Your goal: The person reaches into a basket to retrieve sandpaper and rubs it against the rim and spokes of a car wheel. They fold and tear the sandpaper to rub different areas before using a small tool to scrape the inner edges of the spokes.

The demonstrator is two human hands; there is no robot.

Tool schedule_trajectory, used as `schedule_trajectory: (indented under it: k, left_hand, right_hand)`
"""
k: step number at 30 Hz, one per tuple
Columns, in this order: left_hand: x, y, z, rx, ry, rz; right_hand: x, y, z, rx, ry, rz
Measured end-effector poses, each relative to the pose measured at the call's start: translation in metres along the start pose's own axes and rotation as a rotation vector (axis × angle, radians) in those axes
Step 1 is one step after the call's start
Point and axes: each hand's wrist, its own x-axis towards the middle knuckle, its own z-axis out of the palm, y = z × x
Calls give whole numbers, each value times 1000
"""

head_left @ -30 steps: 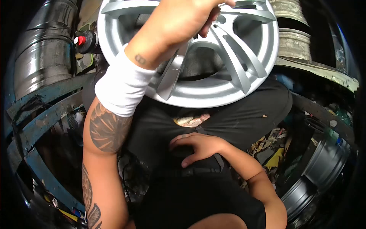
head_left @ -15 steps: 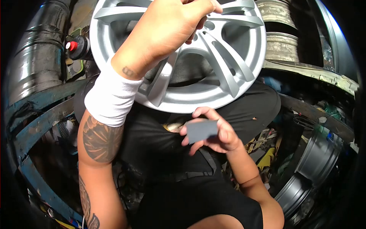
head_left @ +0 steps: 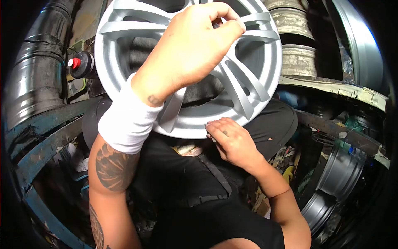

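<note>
A silver alloy wheel (head_left: 190, 120) with paired spokes lies face up across my lap. My left hand (head_left: 195, 47), with a white band at its wrist, is over the wheel's hub and spokes. Its thumb and index fingertip meet near a right-hand spoke; whatever they pinch is hidden. My right hand (head_left: 232, 139) is turned back upward at the wheel's near lip, fingers bent together against the rim edge. The dark grey rectangular sheet, like sandpaper, is now almost wholly covered by that hand.
A bottle with a red cap (head_left: 74, 63) stands left of the wheel. Metal drums (head_left: 39, 70) are at far left, worn stacked rims (head_left: 294, 60) at back right. More silver rims (head_left: 342, 170) sit at lower right. Blue metal frame bars (head_left: 47, 216) flank me.
My right hand has turned from palm up, showing the grey sheet, to palm down on the wheel's near rim. My left hand and the wheel sit slightly lower in view.
</note>
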Motion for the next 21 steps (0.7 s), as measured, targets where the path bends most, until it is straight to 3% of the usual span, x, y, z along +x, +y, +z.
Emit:
schedule_trajectory:
  k: [3, 6, 9, 12, 14, 16, 17, 18, 20, 21]
  left_hand:
    - [-5, 16, 2, 23, 7, 14]
    - [0, 6, 6, 6, 14, -42]
    - [-1, -1, 9, -58, 10, -65]
    - [3, 3, 9, -84, -12, -103]
    - [5, 0, 9, -78, -10, -93]
    - [3, -11, 11, -56, 11, -28]
    - [1, -7, 8, -18, -1, -40]
    - [-1, -5, 8, -29, -4, -62]
    - [0, 2, 8, -48, -3, -87]
    - [3, 3, 9, -25, -5, -97]
  right_hand:
    - [9, -20, 4, 63, -4, 132]
    - [12, -18, 7, 73, -10, 99]
    - [17, -6, -27, 25, -299, 194]
    - [35, -31, -12, -18, -342, 172]
    - [31, -36, 16, 27, -124, 108]
    - [15, -5, -8, 179, -190, 105]
    - [11, 4, -31, 32, -409, 272]
    - [5, 17, -30, -1, -47, 56]
    - [5, 0, -22, -131, -15, 91]
    - [22, -21, -32, -47, -379, 310]
